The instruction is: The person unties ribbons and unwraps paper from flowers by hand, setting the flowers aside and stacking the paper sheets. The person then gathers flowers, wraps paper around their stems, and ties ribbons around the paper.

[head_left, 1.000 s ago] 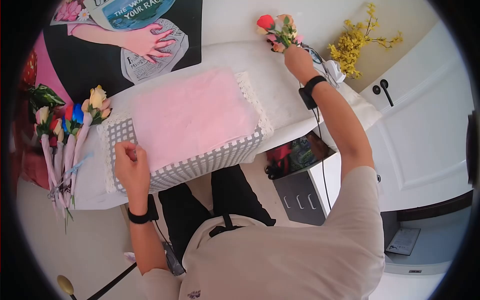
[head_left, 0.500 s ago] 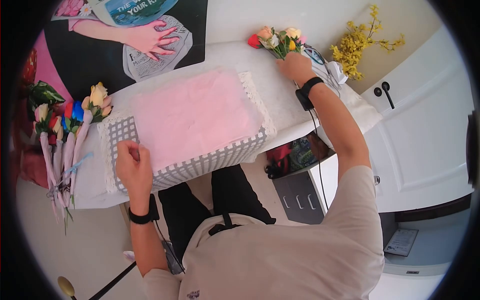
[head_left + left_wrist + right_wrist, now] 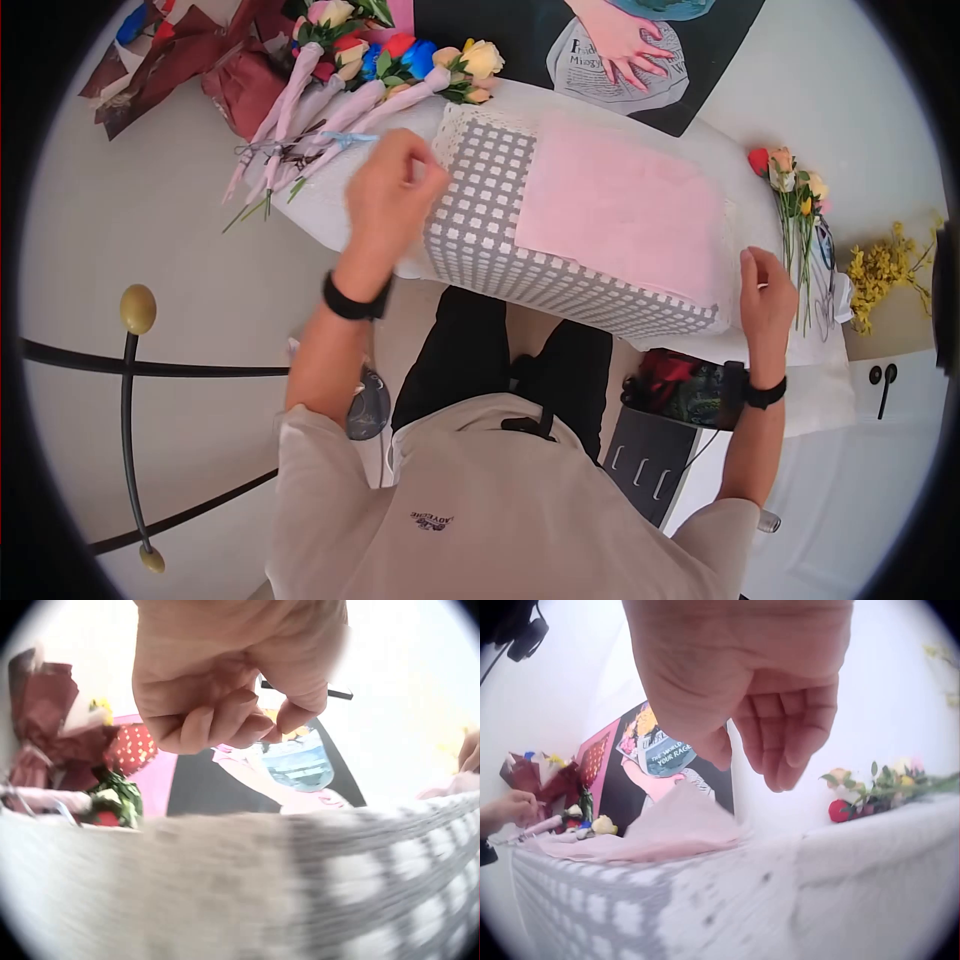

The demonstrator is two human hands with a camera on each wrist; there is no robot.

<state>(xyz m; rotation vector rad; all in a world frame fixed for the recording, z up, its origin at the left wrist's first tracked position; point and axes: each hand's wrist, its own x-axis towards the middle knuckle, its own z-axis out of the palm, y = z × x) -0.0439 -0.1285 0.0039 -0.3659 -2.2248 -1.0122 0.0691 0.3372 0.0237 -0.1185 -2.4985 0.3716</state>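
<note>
In the head view my left hand [image 3: 393, 192] hovers beside the left end of the checked cloth [image 3: 480, 190], near the wrapped roses. Its fingers curl loosely with nothing between them, as the left wrist view also shows. My right hand [image 3: 768, 292], fingers relaxed and empty, is just off the right edge of a sheet of pink paper [image 3: 625, 215] spread over the cloth. A loose bunch of roses [image 3: 790, 180] with bare green stems lies beyond that hand. At the left, several roses with pink-wrapped stems [image 3: 300, 90] lie together on the white table cover.
Yellow flowers [image 3: 890, 275] and a white plug block [image 3: 843, 298] sit at the far right. A dark picture board [image 3: 690, 70] leans on the wall behind. Dark red wrapped bouquets [image 3: 215, 65] are at the back left. A drawer cabinet [image 3: 650, 450] stands below the table.
My right hand has let go of the roses, which now lie on the table, and drawn back toward me. The head view has swung left. My left hand has shifted toward the wrapped roses.
</note>
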